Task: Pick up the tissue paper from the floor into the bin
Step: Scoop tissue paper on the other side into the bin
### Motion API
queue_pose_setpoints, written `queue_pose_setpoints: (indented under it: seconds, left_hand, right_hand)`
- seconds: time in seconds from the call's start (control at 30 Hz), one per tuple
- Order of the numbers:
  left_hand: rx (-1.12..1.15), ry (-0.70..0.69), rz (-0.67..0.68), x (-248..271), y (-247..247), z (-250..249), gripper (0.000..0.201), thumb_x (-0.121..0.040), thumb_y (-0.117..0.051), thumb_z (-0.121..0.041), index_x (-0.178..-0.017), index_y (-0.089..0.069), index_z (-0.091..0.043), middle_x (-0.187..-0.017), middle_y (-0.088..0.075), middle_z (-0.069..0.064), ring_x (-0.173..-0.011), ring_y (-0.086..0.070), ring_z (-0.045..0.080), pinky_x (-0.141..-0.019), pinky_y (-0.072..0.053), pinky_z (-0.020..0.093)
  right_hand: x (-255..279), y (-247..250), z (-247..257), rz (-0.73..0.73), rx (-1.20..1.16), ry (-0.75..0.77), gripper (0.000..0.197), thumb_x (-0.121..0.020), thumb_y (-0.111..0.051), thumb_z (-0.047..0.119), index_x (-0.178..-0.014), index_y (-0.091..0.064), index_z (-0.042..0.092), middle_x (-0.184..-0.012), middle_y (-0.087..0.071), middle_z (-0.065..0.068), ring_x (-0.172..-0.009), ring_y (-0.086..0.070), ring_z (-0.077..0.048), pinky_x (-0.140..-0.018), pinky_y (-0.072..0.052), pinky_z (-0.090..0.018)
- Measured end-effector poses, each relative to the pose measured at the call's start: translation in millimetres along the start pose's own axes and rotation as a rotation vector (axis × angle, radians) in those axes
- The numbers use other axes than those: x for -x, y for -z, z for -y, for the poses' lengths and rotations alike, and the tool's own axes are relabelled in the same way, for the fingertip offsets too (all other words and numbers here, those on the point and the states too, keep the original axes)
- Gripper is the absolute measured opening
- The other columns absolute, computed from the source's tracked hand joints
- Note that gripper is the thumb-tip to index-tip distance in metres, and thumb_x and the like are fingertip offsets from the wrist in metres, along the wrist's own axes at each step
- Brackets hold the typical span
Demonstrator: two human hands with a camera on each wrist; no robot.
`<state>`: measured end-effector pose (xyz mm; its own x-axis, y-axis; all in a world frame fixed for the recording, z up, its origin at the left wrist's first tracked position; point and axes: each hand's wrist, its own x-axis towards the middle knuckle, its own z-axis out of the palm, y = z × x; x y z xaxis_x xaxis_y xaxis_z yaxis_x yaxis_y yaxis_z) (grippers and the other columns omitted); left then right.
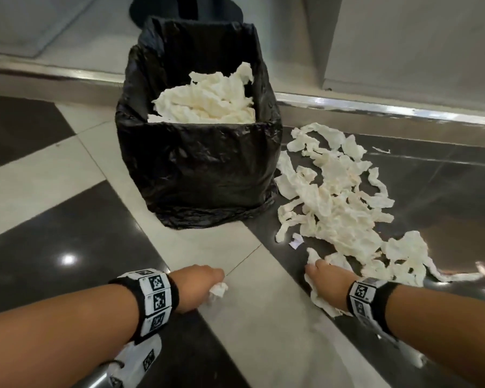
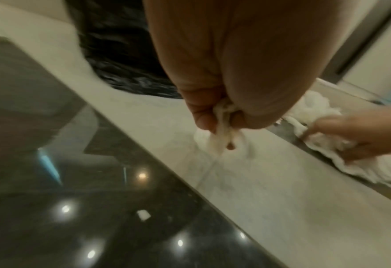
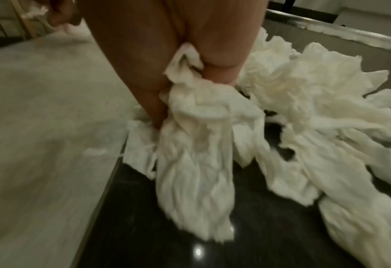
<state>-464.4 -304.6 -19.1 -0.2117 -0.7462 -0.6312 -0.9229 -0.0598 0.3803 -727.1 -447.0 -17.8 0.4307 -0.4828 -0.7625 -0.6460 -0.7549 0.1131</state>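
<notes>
A bin lined with a black bag stands on the floor, with white tissue paper heaped inside. To its right a long pile of crumpled tissue paper lies on the dark tile. My left hand hovers low in front of the bin and grips a small wad of tissue, pinched in curled fingers. My right hand is at the near end of the pile and clutches a bunch of tissue that hangs down to the floor.
The floor has pale tile strips between glossy dark tiles. A metal ledge runs behind the bin, with a wall panel above. A small white scrap lies beside the pile. My shoe shows at the bottom left.
</notes>
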Motion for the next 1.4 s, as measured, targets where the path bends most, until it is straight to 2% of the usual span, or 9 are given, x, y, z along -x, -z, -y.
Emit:
queue_pose_setpoints:
  seconds: [0.17,0.3,0.47,0.67,0.9,1.1,1.2,1.3,1.4]
  left_hand:
    - [0.073,0.112,-0.076,25.2,20.3,28.0,0.013,-0.086,-0.045,-0.01,-0.089,-0.039,-0.021,-0.099,-0.059,0.01,-0.087,-0.058,0.026,-0.077,-0.046,0.033]
    - [0.044,0.195,-0.103,41.7,32.9,42.0,0.015,-0.085,-0.042,-0.01,-0.089,-0.036,-0.023,-0.089,-0.055,0.006,-0.079,-0.054,0.023,-0.069,-0.042,0.029]
    - [-0.009,0.211,-0.104,59.1,35.3,44.1,0.013,-0.089,-0.041,-0.013,-0.102,-0.045,-0.016,-0.081,-0.046,-0.005,-0.08,-0.048,0.018,-0.064,-0.034,0.021]
    - [-0.025,0.222,-0.06,64.6,35.2,42.3,0.022,-0.091,-0.039,-0.017,-0.112,-0.047,-0.013,-0.093,-0.053,0.006,-0.083,-0.049,0.019,-0.073,-0.038,0.027]
    - [-0.094,0.259,-0.023,55.7,45.6,46.9,0.026,-0.088,-0.037,-0.011,-0.112,-0.047,-0.015,-0.101,-0.058,0.01,-0.092,-0.056,0.026,-0.078,-0.043,0.033]
    - [-0.069,0.298,-0.078,55.7,56.0,60.1,0.026,-0.089,-0.039,-0.014,-0.113,-0.048,-0.017,-0.112,-0.061,0.01,-0.102,-0.058,0.027,-0.084,-0.045,0.034]
    - [-0.051,0.301,-0.095,57.5,61.6,61.7,0.026,-0.088,-0.039,-0.02,-0.109,-0.052,-0.014,-0.112,-0.059,0.009,-0.104,-0.056,0.026,-0.088,-0.046,0.034]
    - [0.012,0.261,-0.137,57.9,76.3,54.7,0.028,-0.085,-0.043,-0.027,-0.106,-0.054,-0.012,-0.109,-0.058,0.009,-0.102,-0.055,0.025,-0.087,-0.044,0.033]
    - [0.064,0.207,-0.161,57.7,110.0,26.9,0.031,-0.082,-0.047,-0.031,-0.107,-0.055,-0.013,-0.11,-0.057,0.01,-0.101,-0.055,0.026,-0.079,-0.041,0.031]
  right_hand:
    - [-25.4,52.6,-0.2,-0.294,-0.184,0.059,0.032,-0.098,-0.039,0.03,-0.113,-0.06,0.011,-0.116,-0.061,-0.01,-0.106,-0.058,-0.026,-0.088,-0.043,-0.032]
    - [-52.4,80.7,-2.5,-0.43,-0.167,0.05,0.028,-0.086,-0.058,0.032,-0.1,-0.068,0.01,-0.122,-0.051,-0.012,-0.111,-0.053,-0.03,-0.091,-0.045,-0.034]
    - [-76.1,65.0,7.2,-0.154,0.153,0.13,0.031,-0.086,-0.056,0.01,-0.116,-0.061,0.016,-0.159,-0.004,-0.006,-0.137,-0.026,-0.04,-0.107,-0.036,-0.048]
    - [-66.2,70.7,5.5,-0.191,-0.072,0.087,0.013,-0.092,-0.045,0.009,-0.093,-0.058,0.012,-0.104,-0.049,-0.01,-0.088,-0.053,-0.025,-0.077,-0.04,-0.029]
    - [7.8,181.7,-26.4,-0.753,-1.017,0.0,0.022,-0.092,-0.046,0.018,-0.089,-0.062,0.003,-0.075,-0.058,-0.008,-0.049,-0.045,-0.015,-0.039,-0.037,-0.013]
    - [117.3,316.7,-12.4,-1.298,-1.584,0.609,0.011,-0.083,-0.052,0.014,-0.075,-0.057,0.018,-0.067,-0.054,0.001,-0.055,-0.051,-0.014,-0.057,-0.046,-0.028]
    - [109.0,359.9,16.2,-1.599,-1.246,0.485,0.001,-0.088,-0.05,0.018,-0.087,-0.05,0.018,-0.076,-0.052,0.01,-0.059,-0.051,0.006,-0.063,-0.045,-0.015]
    - [70.2,375.7,48.4,-1.399,-1.085,0.441,0.02,-0.094,-0.047,0.029,-0.112,-0.048,0.02,-0.103,-0.052,0.003,-0.075,-0.053,-0.001,-0.062,-0.044,-0.014]
    - [34.9,360.5,49.4,-0.942,-0.641,0.289,0.056,-0.097,-0.041,0.041,-0.144,-0.03,0.014,-0.143,-0.04,-0.005,-0.125,-0.047,-0.018,-0.1,-0.039,-0.027]
